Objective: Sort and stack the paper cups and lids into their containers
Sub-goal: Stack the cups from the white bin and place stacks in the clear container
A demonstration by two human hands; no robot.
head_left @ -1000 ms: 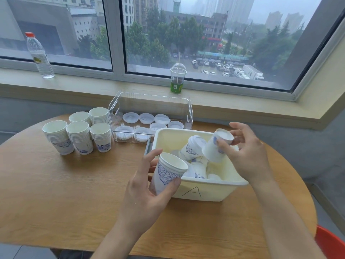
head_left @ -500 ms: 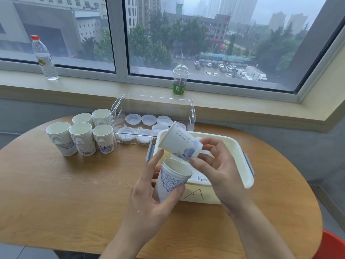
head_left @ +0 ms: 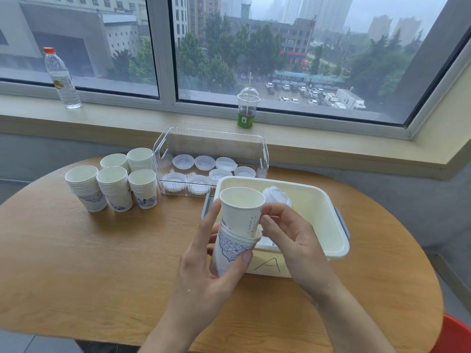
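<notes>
On the round wooden table (head_left: 76,263), a cream bin (head_left: 318,207) sits near and right of centre, with a clear plastic tray (head_left: 211,141) of white lids (head_left: 205,163) just beyond it and five stacks of paper cups (head_left: 114,179) at far left. In front of the bin, the left hand (head_left: 201,271) wraps thumb and fingers round a blue-patterned lower cup (head_left: 230,250), while the right hand (head_left: 293,240) pinches the side of an upper cup (head_left: 242,210) that sits part-way inside it, slightly tilted. To nest them well, I judge the upper cup should be squared to the lower one's rim, then pressed straight down with light pressure so neither thin wall creases; the pair can then join a stack at left. A lidded cup (head_left: 276,196) still lies in the bin. A handwritten "A" (head_left: 267,264) marks the bin's near wall. Small dark writing runs down the upper cup, too fine to read, and the green label on the domed drink cup (head_left: 246,108) on the windowsill is also illegible.
</notes>
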